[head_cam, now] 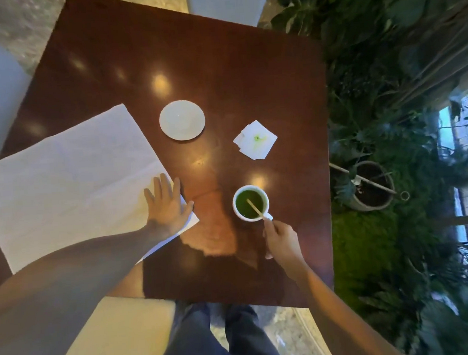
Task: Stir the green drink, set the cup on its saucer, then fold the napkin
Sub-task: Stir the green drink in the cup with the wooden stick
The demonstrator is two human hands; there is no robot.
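Green drink [248,204] fills the white cup [250,203] on the brown wood table [220,75]. My right hand [283,239] pinches the stir stick [255,208], so stirring looks like step one. Saucer [182,119] waits apart. Left hand [167,205] lies flat and spread on the big unfolded napkin [67,183]. Plants [405,110] grow beside us

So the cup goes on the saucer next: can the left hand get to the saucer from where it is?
Probably yes: bare table lies between the left hand and the saucer.
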